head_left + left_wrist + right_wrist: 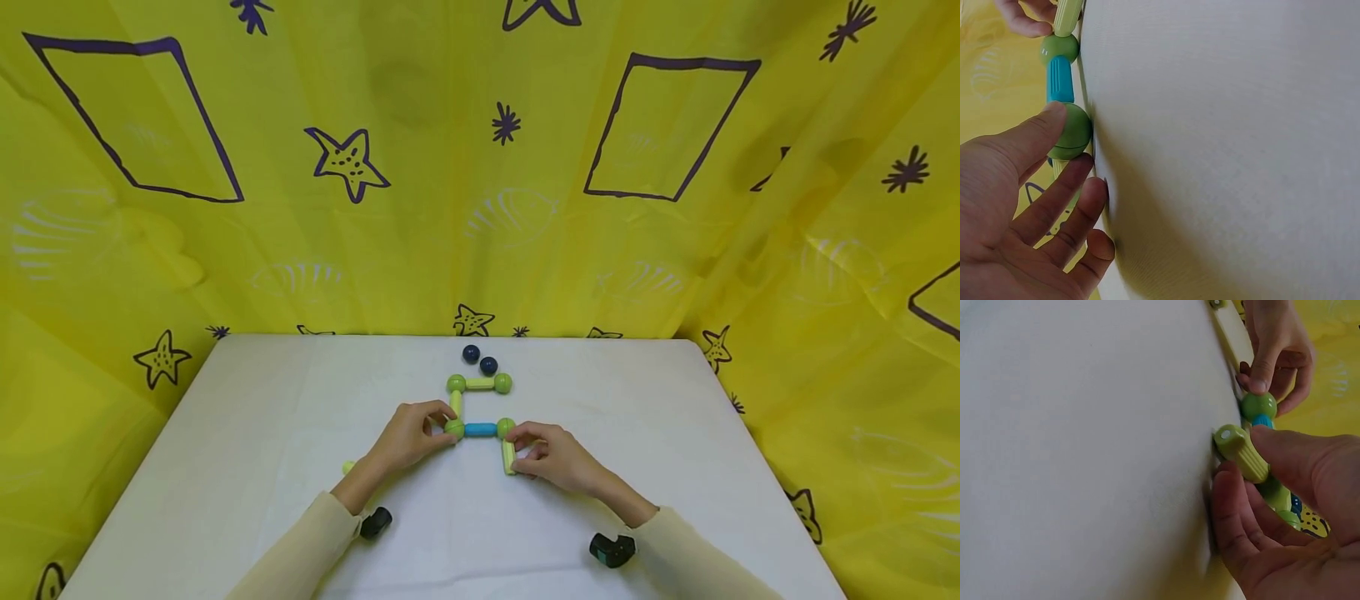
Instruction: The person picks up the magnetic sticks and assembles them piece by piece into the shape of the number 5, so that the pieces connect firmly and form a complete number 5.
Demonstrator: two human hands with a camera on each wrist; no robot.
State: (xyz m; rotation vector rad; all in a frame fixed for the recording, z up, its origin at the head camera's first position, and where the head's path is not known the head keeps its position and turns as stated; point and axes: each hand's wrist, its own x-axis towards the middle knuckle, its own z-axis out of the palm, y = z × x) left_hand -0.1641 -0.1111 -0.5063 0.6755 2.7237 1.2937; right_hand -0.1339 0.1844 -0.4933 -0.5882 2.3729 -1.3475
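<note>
A chain of toy balls and rods lies on the white table. My left hand (pixel 408 437) pinches the green ball (pixel 454 429) at its near left corner, thumb and fingertips on opposite sides, as the left wrist view shows. From that ball a blue rod (pixel 481 430) runs right to another green ball (pixel 506 427). Toward me from there extends a light green rod (pixel 509 458), pinched by my right hand (pixel 561 458); its free end (pixel 1229 434) faces the right wrist camera. A second light green rod (pixel 457 404) leads away to the far green ball (pixel 457 383).
Past the far rod (pixel 480 384) and its end ball (pixel 503 383) lie two dark blue balls (pixel 471 354). A light green piece (pixel 348 467) sits beside the left forearm, partly hidden. Yellow patterned curtain (pixel 420 250) encloses the table's back and sides.
</note>
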